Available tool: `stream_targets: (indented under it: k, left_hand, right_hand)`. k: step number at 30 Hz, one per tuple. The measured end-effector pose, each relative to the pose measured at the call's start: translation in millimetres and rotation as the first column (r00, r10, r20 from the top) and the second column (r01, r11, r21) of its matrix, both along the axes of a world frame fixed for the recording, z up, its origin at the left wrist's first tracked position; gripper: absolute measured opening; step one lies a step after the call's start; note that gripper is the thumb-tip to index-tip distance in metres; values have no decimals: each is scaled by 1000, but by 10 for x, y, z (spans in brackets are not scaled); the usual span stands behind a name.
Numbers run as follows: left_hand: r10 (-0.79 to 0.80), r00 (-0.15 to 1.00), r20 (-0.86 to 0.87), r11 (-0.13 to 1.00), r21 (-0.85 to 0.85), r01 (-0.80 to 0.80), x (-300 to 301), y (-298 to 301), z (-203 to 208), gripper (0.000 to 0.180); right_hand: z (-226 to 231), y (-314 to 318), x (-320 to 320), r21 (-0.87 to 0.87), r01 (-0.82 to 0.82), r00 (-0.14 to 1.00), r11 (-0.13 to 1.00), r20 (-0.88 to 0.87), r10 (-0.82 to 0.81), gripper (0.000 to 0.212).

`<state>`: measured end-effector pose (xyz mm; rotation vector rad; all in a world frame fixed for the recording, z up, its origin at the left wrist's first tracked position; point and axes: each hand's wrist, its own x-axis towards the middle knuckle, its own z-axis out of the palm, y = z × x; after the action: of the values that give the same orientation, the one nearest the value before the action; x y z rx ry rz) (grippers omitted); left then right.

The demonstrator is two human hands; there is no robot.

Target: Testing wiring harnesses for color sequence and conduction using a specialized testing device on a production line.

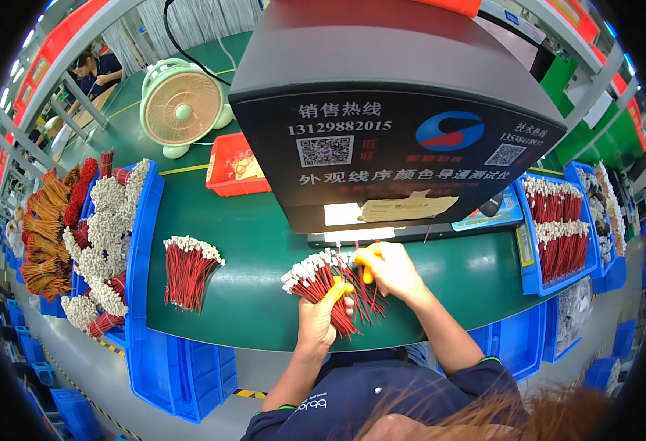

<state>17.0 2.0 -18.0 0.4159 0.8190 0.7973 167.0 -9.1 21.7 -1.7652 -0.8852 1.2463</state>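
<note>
My left hand [317, 320] grips a fanned bundle of red wires with white connectors [314, 278], lying on the green table [257, 242]; an orange finger cot covers its thumb. My right hand [390, 268], with yellow finger cots, pinches a single wire's white connector at the bundle's upper right end, just under the slot of a black test machine [389, 110]. A second bundle of red wires [187, 270] lies apart to the left.
A blue bin [145, 242] at left holds many red and orange wire bundles. Another blue bin [529, 257] at right holds sorted red wires. A small green fan [179, 106] and a red tray [234, 167] stand behind. A person sits at the far left.
</note>
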Motion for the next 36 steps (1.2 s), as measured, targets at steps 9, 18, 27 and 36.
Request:
stream_targets:
  k: [9, 18, 27, 36]
  left_hand:
    - [35, 999, 2, 999, 2, -35, -55, -15, 0, 15]
    - [464, 790, -401, 658, 753, -5, -358, 26, -172, 8]
    - [354, 930, -101, 857, 434, -280, -377, 28, -151, 8]
    - [323, 942, -89, 856, 453, -250, -405, 42, -163, 10]
  right_hand:
    - [-119, -120, -34, 142, 11, 957, 990, 287, -52, 23]
    - [-255, -171, -115, 340, -144, 879, 929, 476, -38, 18]
    - [-172, -157, -400, 184, -216, 595, 959, 803, -20, 22]
    - [-260, -145, -538, 74, -237, 438, 969, 898, 39, 20]
